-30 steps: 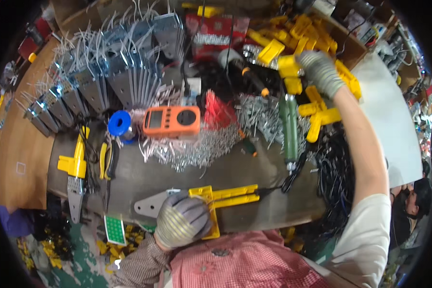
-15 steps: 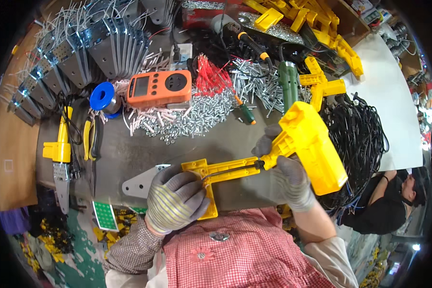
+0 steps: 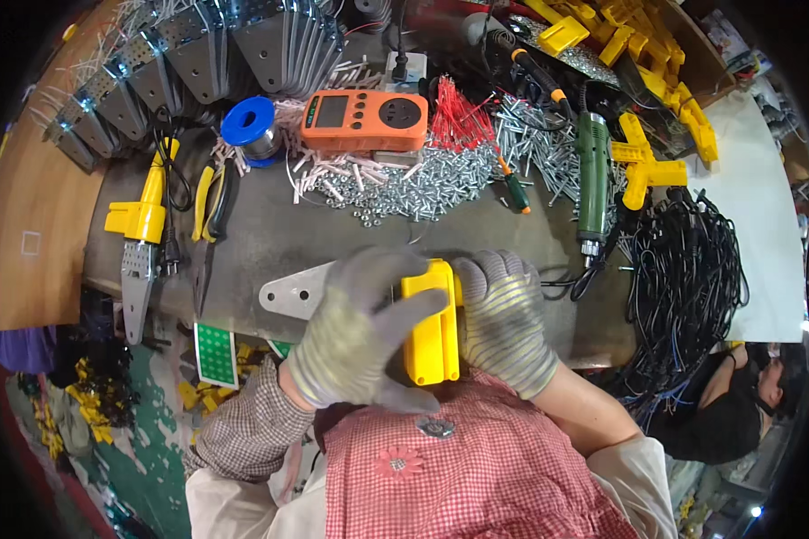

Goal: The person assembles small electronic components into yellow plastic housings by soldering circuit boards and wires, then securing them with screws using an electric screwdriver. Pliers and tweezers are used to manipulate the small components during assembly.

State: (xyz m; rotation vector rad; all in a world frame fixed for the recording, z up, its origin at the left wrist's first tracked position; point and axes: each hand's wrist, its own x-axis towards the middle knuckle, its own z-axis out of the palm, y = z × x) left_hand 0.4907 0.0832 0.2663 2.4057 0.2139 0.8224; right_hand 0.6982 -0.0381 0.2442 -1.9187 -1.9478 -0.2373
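Note:
A yellow plastic tool housing (image 3: 431, 332) is held upright over the table's near edge, its two halves closed together. My right hand (image 3: 510, 323), in a striped grey glove, is closed around its right side, and the fingers hide the handle part. My left hand (image 3: 355, 328), gloved too and slightly blurred, has its fingers apart at the housing's left side, one finger crossing in front of it. Behind the left hand a grey metal plate with holes (image 3: 292, 292) pokes out; its right end is hidden.
Screws (image 3: 395, 184), red-wired parts (image 3: 463, 117) and an orange meter (image 3: 364, 119) cover the back. A green electric screwdriver (image 3: 592, 180) and black cables (image 3: 683, 287) lie right. Pliers (image 3: 208, 202), a solder spool (image 3: 250, 126) and a finished yellow tool (image 3: 141, 220) lie left. A person (image 3: 728, 404) sits far right.
The opened yellow housing with its cord has been brought together and turned upright in front of me. My left hand has loosened and spread its fingers. The view has shifted.

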